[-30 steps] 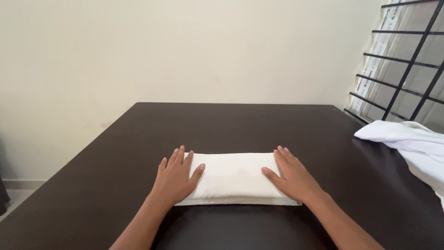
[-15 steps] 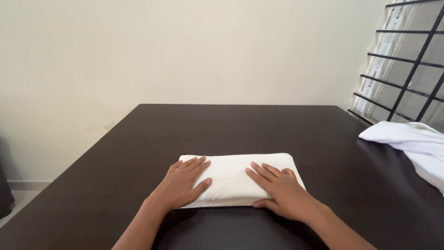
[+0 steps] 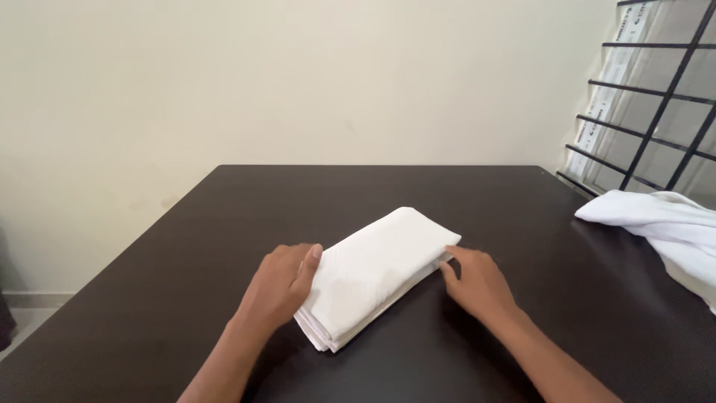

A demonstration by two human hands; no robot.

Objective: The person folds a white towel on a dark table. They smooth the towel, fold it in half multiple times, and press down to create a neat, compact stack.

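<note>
Dark table (image 3: pixel 224 224) with bare surface all round, loose white cloth (image 3: pixel 664 224) at its right edge, folded white cloth (image 3: pixel 373 272) lying slantwise near the middle, left hand (image 3: pixel 280 287) open-palmed against its left edge, right hand (image 3: pixel 477 280) open, fingertips touching its right corner

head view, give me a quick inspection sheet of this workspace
surface: dark table, matte, bare apart from cloth.
job's things: folded white cloth lies flat, set at an angle, layered edges toward the near side.
clutter: loose white fabric pile at the table's right edge.
hands: left hand rests against the cloth's left side; right hand touches its right end; both flat, gripping nothing.
cables: nothing seen.
surroundings: plain cream wall; black window grille at right.
</note>
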